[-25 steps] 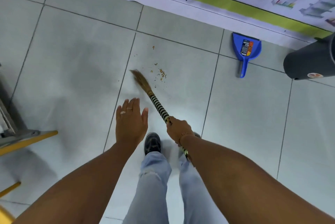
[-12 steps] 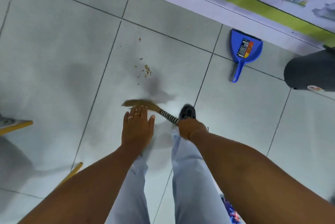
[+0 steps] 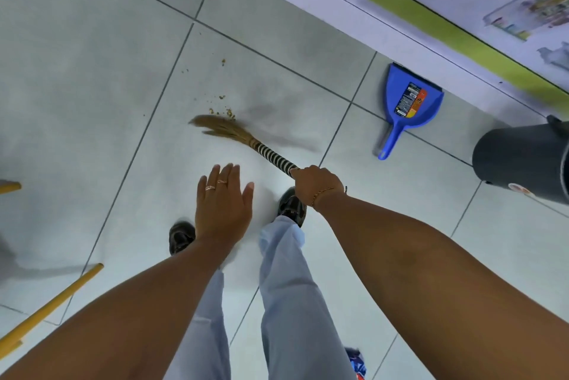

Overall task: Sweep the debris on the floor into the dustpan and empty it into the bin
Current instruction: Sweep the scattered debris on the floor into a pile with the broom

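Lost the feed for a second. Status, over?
Right hand gripping broom, left hand open, empty. Bristles at debris. Dustpan untouched by bin. Path clear.

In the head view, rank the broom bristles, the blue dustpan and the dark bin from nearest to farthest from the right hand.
Measured from the right hand, which grips the broom's striped handle:
1. Broom bristles, ahead and to its left, on the floor by the debris.
2. Blue dustpan, ahead and to its right, near the wall.
3. Dark bin, far right.
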### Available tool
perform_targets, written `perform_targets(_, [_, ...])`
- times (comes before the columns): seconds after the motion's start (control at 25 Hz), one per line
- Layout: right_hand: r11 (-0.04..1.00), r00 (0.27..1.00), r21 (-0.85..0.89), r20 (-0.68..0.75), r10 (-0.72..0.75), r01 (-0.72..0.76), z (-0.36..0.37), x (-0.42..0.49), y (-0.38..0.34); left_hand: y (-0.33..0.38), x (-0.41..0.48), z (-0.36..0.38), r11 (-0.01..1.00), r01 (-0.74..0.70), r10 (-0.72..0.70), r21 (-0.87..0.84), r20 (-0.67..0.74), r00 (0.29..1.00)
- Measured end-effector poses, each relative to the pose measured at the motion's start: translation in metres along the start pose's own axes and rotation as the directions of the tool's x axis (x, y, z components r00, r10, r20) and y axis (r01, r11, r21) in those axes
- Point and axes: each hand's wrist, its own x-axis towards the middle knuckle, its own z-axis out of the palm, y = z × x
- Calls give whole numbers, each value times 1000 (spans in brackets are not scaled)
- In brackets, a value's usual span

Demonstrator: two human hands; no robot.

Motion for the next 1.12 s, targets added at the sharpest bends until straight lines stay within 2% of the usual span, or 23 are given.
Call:
perform_targets(0.12, [991,991,-38,-26,-129,128,9,-17,19,4,5,-2,998,51,-52,-44,-10,999])
perform_targets(0.24, [971,975,-92,44,-218,221,17,-35,40,11,-1,-1,993,97,-98,-65,-9,995])
perform_targets(0.32, [952,966,-187,141,-218,242,22,-39,50,14,-9,4,994,100,-99,-48,8,995])
perform_targets(0.4, [937,971,-281,176,-161,206,28,-35,57,15,-17,9,995,97,-97,-35,16,995])
perform_targets(0.52, [964,994,-261,107,-20,47,31,-26,65,19,-24,20,996,86,-85,-27,49,995])
perform_targets(0.64, [968,999,-252,44,22,-11,21,-14,61,22,-25,26,996,85,-83,-40,54,995])
perform_targets(0.88, [971,1000,-238,-20,0,-5,-2,4,37,20,-23,22,994,97,-96,-55,32,995])
perform_targets(1.12, [976,981,-148,-91,-173,159,5,-24,44,6,-26,5,988,126,-127,-91,-2,992])
